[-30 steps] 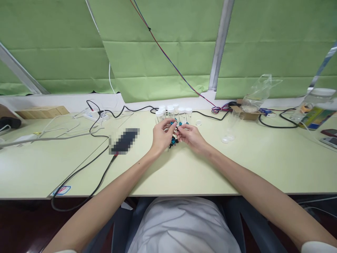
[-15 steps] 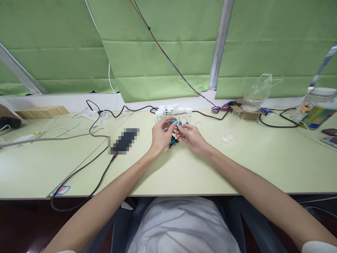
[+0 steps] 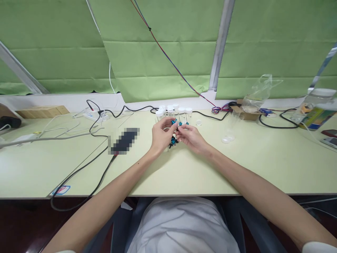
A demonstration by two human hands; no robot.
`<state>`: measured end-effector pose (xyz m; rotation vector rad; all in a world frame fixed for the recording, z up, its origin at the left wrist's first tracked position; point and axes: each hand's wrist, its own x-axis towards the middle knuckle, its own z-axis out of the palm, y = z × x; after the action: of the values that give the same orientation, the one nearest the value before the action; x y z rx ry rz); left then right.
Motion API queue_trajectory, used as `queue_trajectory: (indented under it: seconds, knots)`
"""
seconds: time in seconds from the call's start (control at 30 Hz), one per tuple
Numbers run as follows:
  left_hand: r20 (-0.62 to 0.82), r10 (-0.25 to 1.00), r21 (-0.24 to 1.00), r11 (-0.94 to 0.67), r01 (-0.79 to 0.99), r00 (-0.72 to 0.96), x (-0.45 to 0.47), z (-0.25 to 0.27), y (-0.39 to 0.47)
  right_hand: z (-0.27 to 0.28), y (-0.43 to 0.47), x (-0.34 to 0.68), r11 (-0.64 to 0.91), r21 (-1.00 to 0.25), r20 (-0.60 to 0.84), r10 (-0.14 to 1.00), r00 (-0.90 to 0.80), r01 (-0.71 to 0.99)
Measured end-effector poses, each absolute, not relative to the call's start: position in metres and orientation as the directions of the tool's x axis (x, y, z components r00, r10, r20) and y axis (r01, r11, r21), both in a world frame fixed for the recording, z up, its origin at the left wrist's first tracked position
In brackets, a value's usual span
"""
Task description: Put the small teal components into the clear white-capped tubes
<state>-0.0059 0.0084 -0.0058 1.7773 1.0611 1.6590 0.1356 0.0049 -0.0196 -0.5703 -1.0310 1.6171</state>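
My left hand [image 3: 161, 136] is closed, thumb and fingertips pinching a small blue-and-black piece [image 3: 174, 122] whose exact kind is too small to make out. From the other side my right hand [image 3: 194, 137] meets it with a pinch on the dark end of the same piece. Several similar blue and black pieces [image 3: 173, 141] lie on the table just below the fingers, partly covered by them. Behind the hands stands a cluster of clear tubes with white caps [image 3: 181, 110], some with blue pieces at their bottoms.
A loose white cap [image 3: 198, 122] lies right of the tubes. Farther right are clear empty tubes [image 3: 228, 138], a small cardboard box [image 3: 249, 114] with a plastic bag, and a large jar [image 3: 319, 105]. To the left lie a blurred-out dark device [image 3: 125, 140] and cables [image 3: 86, 161].
Both hands stay nearly in place around the small piece. The fingertips have shifted slightly, and the piece looks a little turned between them.
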Motion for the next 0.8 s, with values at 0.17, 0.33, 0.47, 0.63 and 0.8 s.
queue_trajectory:
  seconds: [0.17,0.33,0.47,0.63,0.8]
  knots:
    - [0.598,0.801,0.789,-0.582,0.195,-0.028,-0.0058,-0.0060,0.0084,-0.0216,0.0061,0.1347,-0.034,-0.858,0.158,0.932,-0.326,-0.512]
    - [0.606,0.795,0.779,-0.588,0.219,-0.022,-0.0053,-0.0058,0.0071,-0.0246,0.0076,0.1343,-0.018,-0.878,0.174,0.919,-0.355,-0.478]
    - [0.606,0.795,0.778,-0.587,0.224,-0.025,-0.0045,-0.0054,0.0061,-0.0253,0.0082,0.1337,-0.008,-0.880,0.183,0.917,-0.354,-0.475]
    - [0.618,0.785,0.766,-0.592,0.250,-0.035,-0.0045,-0.0051,0.0064,-0.0234,0.0069,0.1327,-0.005,-0.867,0.189,0.922,-0.339,-0.498]
    - [0.621,0.782,0.764,-0.591,0.259,-0.046,-0.0041,-0.0043,0.0055,-0.0222,0.0059,0.1318,-0.001,-0.857,0.190,0.928,-0.320,-0.515]
